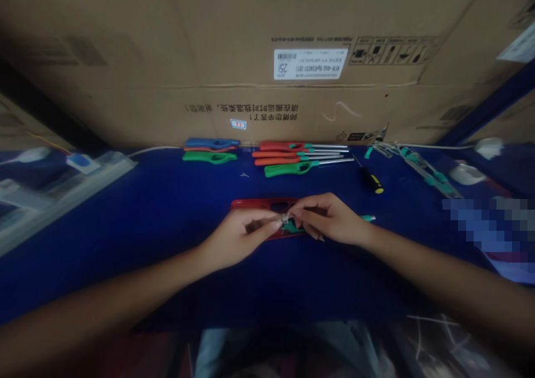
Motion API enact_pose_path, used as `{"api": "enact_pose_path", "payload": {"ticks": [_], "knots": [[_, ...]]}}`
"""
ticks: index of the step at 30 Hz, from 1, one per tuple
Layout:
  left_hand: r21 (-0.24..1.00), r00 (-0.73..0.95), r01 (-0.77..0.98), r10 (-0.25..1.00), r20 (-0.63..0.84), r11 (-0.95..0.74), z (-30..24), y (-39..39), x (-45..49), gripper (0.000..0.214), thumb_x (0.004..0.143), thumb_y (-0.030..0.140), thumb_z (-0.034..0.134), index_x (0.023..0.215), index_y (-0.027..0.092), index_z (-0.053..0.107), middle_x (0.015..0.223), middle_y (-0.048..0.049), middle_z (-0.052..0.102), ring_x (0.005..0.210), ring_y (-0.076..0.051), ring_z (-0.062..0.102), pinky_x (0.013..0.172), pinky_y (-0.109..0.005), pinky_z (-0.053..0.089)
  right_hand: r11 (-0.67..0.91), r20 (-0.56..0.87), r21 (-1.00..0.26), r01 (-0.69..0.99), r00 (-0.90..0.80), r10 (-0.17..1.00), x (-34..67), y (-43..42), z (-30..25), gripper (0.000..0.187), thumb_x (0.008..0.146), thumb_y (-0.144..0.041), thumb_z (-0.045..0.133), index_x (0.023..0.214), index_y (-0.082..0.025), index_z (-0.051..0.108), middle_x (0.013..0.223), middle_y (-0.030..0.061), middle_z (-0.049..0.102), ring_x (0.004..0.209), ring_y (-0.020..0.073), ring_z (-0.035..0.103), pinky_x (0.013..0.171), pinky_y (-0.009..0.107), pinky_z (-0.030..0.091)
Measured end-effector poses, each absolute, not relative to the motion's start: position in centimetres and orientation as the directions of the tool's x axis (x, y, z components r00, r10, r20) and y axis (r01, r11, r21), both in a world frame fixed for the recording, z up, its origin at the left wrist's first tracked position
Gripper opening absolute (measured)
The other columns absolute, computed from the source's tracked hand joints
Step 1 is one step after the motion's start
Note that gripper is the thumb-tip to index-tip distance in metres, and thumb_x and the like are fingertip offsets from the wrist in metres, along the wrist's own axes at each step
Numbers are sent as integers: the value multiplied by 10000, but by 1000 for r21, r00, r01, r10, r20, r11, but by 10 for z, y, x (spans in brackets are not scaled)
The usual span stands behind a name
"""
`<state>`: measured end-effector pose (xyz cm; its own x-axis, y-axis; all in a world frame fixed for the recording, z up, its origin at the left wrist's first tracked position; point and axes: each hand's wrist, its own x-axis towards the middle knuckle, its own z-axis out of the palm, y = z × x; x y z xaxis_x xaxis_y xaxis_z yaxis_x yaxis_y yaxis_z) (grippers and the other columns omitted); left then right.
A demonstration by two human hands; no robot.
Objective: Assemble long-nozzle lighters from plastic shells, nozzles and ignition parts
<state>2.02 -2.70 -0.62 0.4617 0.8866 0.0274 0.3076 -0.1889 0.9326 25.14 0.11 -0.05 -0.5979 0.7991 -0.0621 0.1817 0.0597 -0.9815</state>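
Note:
In the middle of the blue table lies a red lighter casing half, the long-nosed kind, partly under my fingers. A teal inner part shows in it, and a teal piece with a metal end sticks out past my right hand. My left hand pinches a small pale, shiny lighter part between thumb and forefinger, just above the casing. Thumb and forefinger of my right hand are closed at the same part from the other side; its exact shape is too small and blurred to tell.
Behind are assembled lighters with metal tubes, and loose coloured casings. A black-and-yellow screwdriver lies to their right, near teal parts. A large cardboard box walls off the back. A pale plastic rail runs along the left.

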Motion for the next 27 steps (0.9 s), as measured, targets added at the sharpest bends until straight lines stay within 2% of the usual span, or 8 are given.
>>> {"api": "enact_pose_path", "payload": {"ticks": [4,8,14,27], "knots": [[935,455,312,891,8,-168,-2,-27,21,272,943,335,613,1067,140,756,688,11,618,549,-72,429,487,-182,335,96,-7,-986,140,-595,804,252,1,-1,340,913,-461,636,950,-131,709,704,8,638,465,58,475,437,216,377],[945,455,290,891,1,-149,-2,-27,21,269,948,346,605,1015,125,743,596,49,503,488,-55,374,439,-172,296,169,63,-977,131,-580,812,250,1,-1,292,889,-419,671,966,-142,726,847,53,674,681,113,566,584,248,435],[948,452,282,892,5,-148,-4,-27,19,280,951,367,603,982,123,736,586,50,493,473,-55,401,428,-168,313,138,21,-975,174,-546,838,249,3,-3,312,859,-456,704,878,-146,673,682,-13,552,582,90,437,537,250,334],[950,454,285,891,-15,-129,-4,-27,21,299,956,384,596,998,128,743,608,47,467,523,-65,359,452,-179,278,82,-19,-983,163,-539,842,247,1,-1,304,836,-442,724,832,-142,678,690,-6,594,599,93,488,568,252,364]]}}
